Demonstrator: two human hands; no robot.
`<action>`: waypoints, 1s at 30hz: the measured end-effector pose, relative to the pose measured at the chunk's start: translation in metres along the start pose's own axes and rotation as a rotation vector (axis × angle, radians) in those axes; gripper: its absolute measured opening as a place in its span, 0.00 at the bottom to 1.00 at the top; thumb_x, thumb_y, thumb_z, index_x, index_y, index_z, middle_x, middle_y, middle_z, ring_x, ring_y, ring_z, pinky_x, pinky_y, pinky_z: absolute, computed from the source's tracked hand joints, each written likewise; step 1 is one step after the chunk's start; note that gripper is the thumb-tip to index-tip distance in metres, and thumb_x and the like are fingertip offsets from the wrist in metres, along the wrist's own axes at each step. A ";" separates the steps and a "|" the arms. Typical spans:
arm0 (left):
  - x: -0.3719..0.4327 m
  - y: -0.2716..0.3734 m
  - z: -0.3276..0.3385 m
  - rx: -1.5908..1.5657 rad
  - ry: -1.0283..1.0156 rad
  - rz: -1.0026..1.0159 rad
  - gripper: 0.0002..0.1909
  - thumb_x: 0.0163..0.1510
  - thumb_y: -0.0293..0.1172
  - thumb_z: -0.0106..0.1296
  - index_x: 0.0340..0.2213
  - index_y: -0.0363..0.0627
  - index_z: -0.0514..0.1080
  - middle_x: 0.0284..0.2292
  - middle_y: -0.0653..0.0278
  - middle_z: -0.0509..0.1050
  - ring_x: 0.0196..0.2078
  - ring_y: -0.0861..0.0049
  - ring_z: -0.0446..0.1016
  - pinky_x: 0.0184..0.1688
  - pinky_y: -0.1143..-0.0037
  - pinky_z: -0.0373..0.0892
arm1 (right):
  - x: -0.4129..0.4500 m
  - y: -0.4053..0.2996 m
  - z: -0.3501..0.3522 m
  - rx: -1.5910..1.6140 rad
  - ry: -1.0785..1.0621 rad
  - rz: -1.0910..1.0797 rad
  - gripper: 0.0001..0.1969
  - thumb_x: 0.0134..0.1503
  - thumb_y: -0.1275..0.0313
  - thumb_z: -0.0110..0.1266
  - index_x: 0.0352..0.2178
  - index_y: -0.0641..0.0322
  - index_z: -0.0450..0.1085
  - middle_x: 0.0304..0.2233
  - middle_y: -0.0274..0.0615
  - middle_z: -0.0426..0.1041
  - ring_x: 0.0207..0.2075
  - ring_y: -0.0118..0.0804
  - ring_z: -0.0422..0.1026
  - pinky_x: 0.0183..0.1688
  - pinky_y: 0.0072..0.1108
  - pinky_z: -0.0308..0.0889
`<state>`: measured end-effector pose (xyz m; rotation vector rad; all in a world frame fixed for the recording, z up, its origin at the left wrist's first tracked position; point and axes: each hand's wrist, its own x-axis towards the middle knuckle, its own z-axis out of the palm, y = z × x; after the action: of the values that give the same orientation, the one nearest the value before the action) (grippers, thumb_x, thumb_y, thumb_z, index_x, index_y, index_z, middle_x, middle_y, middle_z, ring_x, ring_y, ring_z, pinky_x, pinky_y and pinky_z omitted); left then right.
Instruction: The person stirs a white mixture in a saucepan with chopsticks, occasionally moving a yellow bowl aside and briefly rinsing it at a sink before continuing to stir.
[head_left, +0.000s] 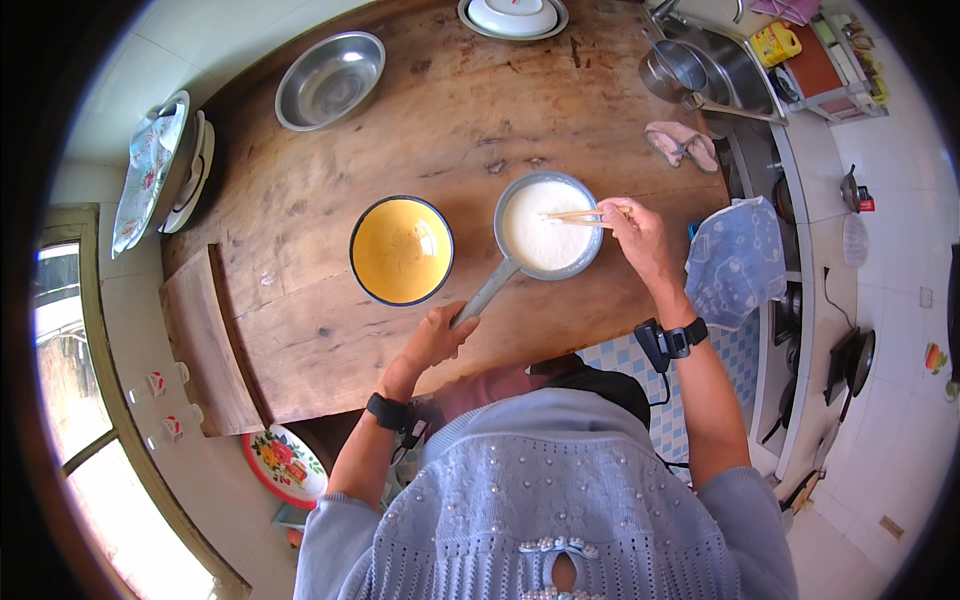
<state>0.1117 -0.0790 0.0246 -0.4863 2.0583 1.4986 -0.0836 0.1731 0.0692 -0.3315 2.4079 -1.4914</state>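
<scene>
A grey long-handled saucepan (487, 292) stands on the wooden table, and my left hand (442, 334) grips the end of its handle. White, creamy liquid (546, 238) fills much of the pan. In my right hand (636, 232) is a pair of wooden chopsticks (581, 217), their tips in the liquid near the middle of the pan. Left of the pan, not touching it, sits a yellow enamel bowl (401, 251) with a dark blue rim; nothing shows inside it.
A metal basin (331, 81) lies at the table's back left. A pink cloth (681, 145) rests near the right edge. Beyond it, a saucepan (667, 73) sits by the sink (742, 67). A blue cloth (736, 262) hangs beside the table. A wooden board (214, 349) lies at left.
</scene>
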 end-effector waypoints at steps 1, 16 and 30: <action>0.001 -0.001 0.000 0.002 -0.002 0.012 0.14 0.52 0.37 0.46 0.32 0.36 0.68 0.15 0.64 0.66 0.13 0.81 0.66 0.14 0.79 0.63 | 0.001 0.005 0.002 0.000 0.001 -0.001 0.13 0.54 0.69 0.50 0.34 0.71 0.70 0.27 0.38 0.73 0.29 0.22 0.69 0.32 0.15 0.64; 0.004 -0.002 -0.001 -0.005 -0.024 0.005 0.13 0.52 0.36 0.47 0.31 0.37 0.68 0.15 0.64 0.66 0.12 0.81 0.66 0.14 0.79 0.63 | -0.001 0.026 0.042 0.006 -0.045 -0.223 0.10 0.55 0.70 0.48 0.32 0.68 0.71 0.27 0.35 0.71 0.27 0.24 0.67 0.29 0.15 0.63; 0.003 0.001 -0.002 0.010 -0.032 -0.002 0.13 0.52 0.36 0.47 0.32 0.37 0.67 0.16 0.64 0.66 0.13 0.81 0.65 0.14 0.79 0.63 | 0.001 0.015 0.012 0.132 0.091 0.090 0.11 0.55 0.69 0.48 0.30 0.68 0.70 0.24 0.39 0.74 0.24 0.25 0.73 0.25 0.15 0.64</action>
<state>0.1079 -0.0809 0.0237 -0.4578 2.0386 1.4852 -0.0811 0.1698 0.0505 -0.1275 2.3434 -1.6477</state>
